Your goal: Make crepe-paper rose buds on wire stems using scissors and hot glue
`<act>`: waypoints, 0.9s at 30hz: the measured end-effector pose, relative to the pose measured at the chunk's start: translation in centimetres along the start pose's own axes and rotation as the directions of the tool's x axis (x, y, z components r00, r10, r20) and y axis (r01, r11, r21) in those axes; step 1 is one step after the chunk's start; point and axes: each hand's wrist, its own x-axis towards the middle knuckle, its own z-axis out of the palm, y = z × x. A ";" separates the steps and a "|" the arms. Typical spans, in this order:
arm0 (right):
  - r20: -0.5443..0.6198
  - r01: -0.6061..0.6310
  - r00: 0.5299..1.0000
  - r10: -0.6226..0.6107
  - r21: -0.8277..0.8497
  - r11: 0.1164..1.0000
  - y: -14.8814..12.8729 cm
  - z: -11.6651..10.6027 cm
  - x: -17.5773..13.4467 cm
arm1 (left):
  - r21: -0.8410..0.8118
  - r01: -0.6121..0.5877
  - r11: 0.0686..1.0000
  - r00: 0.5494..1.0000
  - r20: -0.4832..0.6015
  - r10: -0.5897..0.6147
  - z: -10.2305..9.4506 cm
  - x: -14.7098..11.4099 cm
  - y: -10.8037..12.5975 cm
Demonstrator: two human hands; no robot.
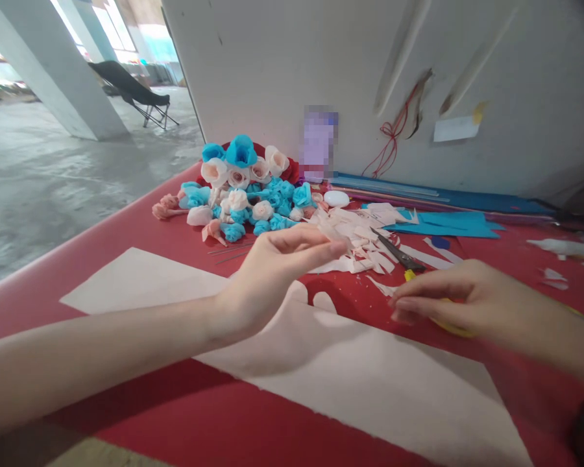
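My left hand point(272, 279) is raised over a long pale cream paper strip point(350, 363), its thumb and fingers drawn together. A pale sliver shows by the fingertips, too indistinct to name. To the right, my right hand point(448, 298) hovers over scissors point(399, 251) with dark blades and yellow handles, lying on the red table. Its fingers are loosely curved, a little blurred, with a gap to the thumb and nothing visible between them. Two small rounded pale pieces point(325, 302) lie at the strip's far edge. Behind the left hand are scattered pale paper scraps point(370, 243).
Blue, white and pink paper flowers point(243, 194) are heaped at the back, near thin wires point(233, 251). Blue paper point(448, 224) lies at back right, beside a white oval object point(336, 198). A pale panel point(292, 65) stands behind the red table point(175, 415).
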 end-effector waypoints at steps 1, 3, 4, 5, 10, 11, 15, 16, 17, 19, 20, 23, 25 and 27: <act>0.006 -0.051 0.999 0.051 -0.065 0.997 0.7 -0.8 0.1 | -0.008 -0.016 1.000 1.000 -0.019 0.016 -0.1 0.3 0.1; -0.075 -0.098 0.994 0.082 -0.247 0.964 1.9 -2.2 0.5 | -0.018 -0.053 0.998 0.997 -0.052 0.052 -0.3 0.8 0.3; -0.148 -0.128 0.985 0.084 -0.316 0.940 2.4 -2.7 0.6 | -0.022 -0.066 0.998 0.996 -0.066 0.065 -0.4 0.9 0.3; -0.237 -0.153 0.969 0.066 -0.370 0.916 2.8 -3.0 0.8 | -0.027 -0.072 0.997 0.995 -0.074 0.070 -0.4 1.0 0.2; -0.393 -0.043 0.902 -0.179 -0.495 0.868 2.7 -2.2 1.3 | -0.056 0.029 0.998 1.000 -0.003 -0.029 -0.1 0.5 -0.6; -0.376 0.023 0.894 -0.242 -0.502 0.865 2.3 -1.7 1.2 | -0.061 0.047 0.997 0.999 0.014 -0.046 -0.1 0.3 -0.7; -0.398 0.119 0.895 -0.201 -0.220 0.968 0.7 -0.6 0.5 | -0.087 0.102 0.991 0.994 0.044 -0.098 0.1 -0.1 -1.0; -0.406 0.108 0.902 -0.147 -0.117 0.987 0.4 -0.5 0.3 | -0.095 0.113 0.989 0.993 0.046 -0.109 0.1 -0.1 -1.0; -0.417 0.093 0.904 -0.100 -0.036 0.995 0.1 -0.5 0.1 | -0.100 0.123 0.987 0.992 0.051 -0.118 0.1 -0.2 -1.0; -0.480 0.032 0.877 -0.003 0.053 0.998 0.0 -0.6 -0.1 | -0.099 0.137 0.986 0.990 0.061 -0.131 0.2 -0.2 -1.1; -0.540 -0.014 0.841 0.042 0.055 0.998 0.0 -0.6 0.0 | -0.091 0.139 0.986 0.989 0.062 -0.134 0.2 -0.2 -1.1; -0.719 -0.146 0.691 0.074 -0.039 0.989 0.7 -0.9 0.5 | -0.064 0.150 0.987 0.988 0.054 -0.147 0.3 -0.2 -1.2; -0.752 -0.142 0.659 0.004 -0.118 0.983 1.2 -1.3 1.1 | -0.064 0.158 0.985 0.987 0.053 -0.154 0.3 -0.2 -1.2; -0.694 -0.047 0.718 -0.053 -0.124 0.991 1.7 -1.7 1.6 | -0.063 0.166 0.984 0.985 0.061 -0.162 0.3 -0.2 -1.3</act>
